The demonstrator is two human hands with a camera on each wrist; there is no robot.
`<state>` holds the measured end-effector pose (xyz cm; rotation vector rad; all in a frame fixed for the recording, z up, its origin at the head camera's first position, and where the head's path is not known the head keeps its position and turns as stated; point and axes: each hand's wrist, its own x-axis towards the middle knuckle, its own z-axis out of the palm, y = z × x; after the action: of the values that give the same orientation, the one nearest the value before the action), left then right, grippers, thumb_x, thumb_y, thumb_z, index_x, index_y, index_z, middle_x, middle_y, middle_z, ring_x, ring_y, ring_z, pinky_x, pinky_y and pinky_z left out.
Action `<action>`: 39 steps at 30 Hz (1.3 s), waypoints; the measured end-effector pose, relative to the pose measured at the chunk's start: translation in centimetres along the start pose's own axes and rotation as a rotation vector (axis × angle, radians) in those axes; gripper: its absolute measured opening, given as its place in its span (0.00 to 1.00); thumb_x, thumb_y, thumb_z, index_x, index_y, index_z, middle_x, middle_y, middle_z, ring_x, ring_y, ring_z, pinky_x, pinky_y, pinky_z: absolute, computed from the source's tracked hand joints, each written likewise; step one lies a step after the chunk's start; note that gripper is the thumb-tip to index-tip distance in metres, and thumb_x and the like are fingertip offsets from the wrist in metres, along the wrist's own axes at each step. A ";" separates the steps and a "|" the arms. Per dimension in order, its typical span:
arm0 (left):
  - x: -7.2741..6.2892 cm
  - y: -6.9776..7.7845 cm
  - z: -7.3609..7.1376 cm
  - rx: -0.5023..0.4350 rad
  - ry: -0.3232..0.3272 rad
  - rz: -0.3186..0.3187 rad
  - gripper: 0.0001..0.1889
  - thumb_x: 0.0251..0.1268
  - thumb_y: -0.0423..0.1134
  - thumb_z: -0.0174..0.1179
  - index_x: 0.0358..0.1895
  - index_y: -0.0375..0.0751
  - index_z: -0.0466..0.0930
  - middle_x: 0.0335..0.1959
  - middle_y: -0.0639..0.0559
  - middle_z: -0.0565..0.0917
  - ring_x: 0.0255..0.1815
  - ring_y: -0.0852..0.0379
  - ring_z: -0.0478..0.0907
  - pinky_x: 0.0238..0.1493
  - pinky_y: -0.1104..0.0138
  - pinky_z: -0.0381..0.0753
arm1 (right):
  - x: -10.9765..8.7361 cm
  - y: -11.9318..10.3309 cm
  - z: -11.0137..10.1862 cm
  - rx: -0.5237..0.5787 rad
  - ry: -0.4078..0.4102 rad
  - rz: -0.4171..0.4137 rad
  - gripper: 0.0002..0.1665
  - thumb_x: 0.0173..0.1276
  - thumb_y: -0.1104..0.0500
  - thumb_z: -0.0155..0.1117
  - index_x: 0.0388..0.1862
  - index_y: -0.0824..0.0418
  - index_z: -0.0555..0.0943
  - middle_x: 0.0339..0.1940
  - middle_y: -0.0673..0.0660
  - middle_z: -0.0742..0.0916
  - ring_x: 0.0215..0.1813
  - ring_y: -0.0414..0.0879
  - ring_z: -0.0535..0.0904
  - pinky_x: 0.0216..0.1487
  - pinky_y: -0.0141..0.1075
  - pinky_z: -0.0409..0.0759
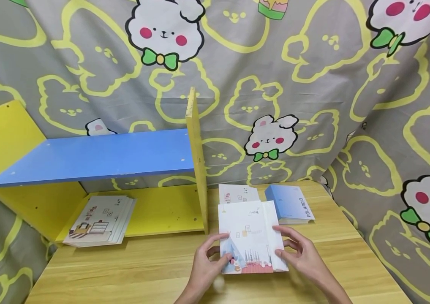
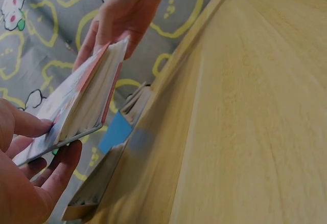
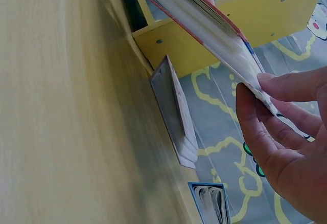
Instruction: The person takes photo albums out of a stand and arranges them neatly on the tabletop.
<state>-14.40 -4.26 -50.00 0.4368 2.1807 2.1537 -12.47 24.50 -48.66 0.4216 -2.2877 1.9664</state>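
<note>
From my head, I see my left hand (image 1: 208,261) and my right hand (image 1: 300,251) both grasping a white album (image 1: 247,236) with a drawn cover; it sits between them, above the desk (image 1: 154,261). My left thumb lies on the cover near the lower left corner, while my right hand has the opposite side, where a paler strip runs along the edge. Just beyond my hands, partly hidden by what I hold, a second white album (image 1: 235,193) lies on the desk, and the blue album (image 1: 287,202) marked POLAROID lies beside it, ahead of my right hand. Out to the left of my left hand stands a yellow and blue shelf (image 1: 131,154), with a stack of white booklets (image 1: 101,219) on its lower board, and patterned cloth (image 1: 314,84) hangs behind everything. From my left wrist, my left thumb presses the cover with fingers underneath, the page edges show between red-edged covers, and my right hand grips the far end. From my right wrist, my right thumb and fingers pinch the near edge from both faces; the held album is clear of the desk, with the shelf's yellow side panel beyond it.
</note>
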 end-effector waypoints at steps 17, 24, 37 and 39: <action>-0.3 -0.9 0.6 0.008 -0.006 -0.003 0.27 0.57 0.21 0.69 0.61 0.39 0.81 0.67 0.38 0.75 0.50 0.47 0.84 0.53 0.62 0.86 | -0.4 0.4 -0.3 -0.023 0.005 0.022 0.35 0.63 0.74 0.71 0.69 0.71 0.73 0.65 0.76 0.75 0.45 0.46 0.86 0.41 0.40 0.89; -0.5 -1.2 0.7 -0.017 -0.022 -0.007 0.26 0.58 0.22 0.69 0.62 0.39 0.80 0.67 0.38 0.74 0.51 0.47 0.84 0.53 0.62 0.86 | -0.7 0.2 -0.5 -0.048 0.016 0.058 0.35 0.63 0.73 0.71 0.70 0.69 0.73 0.65 0.73 0.77 0.45 0.47 0.86 0.40 0.40 0.89; -0.6 -1.4 1.6 -0.052 -0.038 -0.014 0.26 0.59 0.22 0.68 0.62 0.38 0.79 0.67 0.38 0.74 0.50 0.49 0.85 0.50 0.64 0.87 | -1.3 0.4 -1.3 -0.083 0.012 0.069 0.33 0.65 0.74 0.69 0.69 0.70 0.74 0.66 0.69 0.78 0.45 0.45 0.85 0.42 0.36 0.88; -0.7 -1.5 1.7 -0.055 -0.042 -0.011 0.26 0.59 0.22 0.68 0.63 0.38 0.79 0.67 0.38 0.74 0.50 0.50 0.85 0.49 0.64 0.88 | -1.4 0.4 -1.4 -0.090 0.014 0.077 0.32 0.65 0.73 0.69 0.69 0.70 0.74 0.66 0.66 0.78 0.45 0.45 0.85 0.42 0.35 0.88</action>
<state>-13.61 -2.78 -51.60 0.4620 2.0913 2.1728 -11.35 26.13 -49.16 0.3147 -2.4071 1.8839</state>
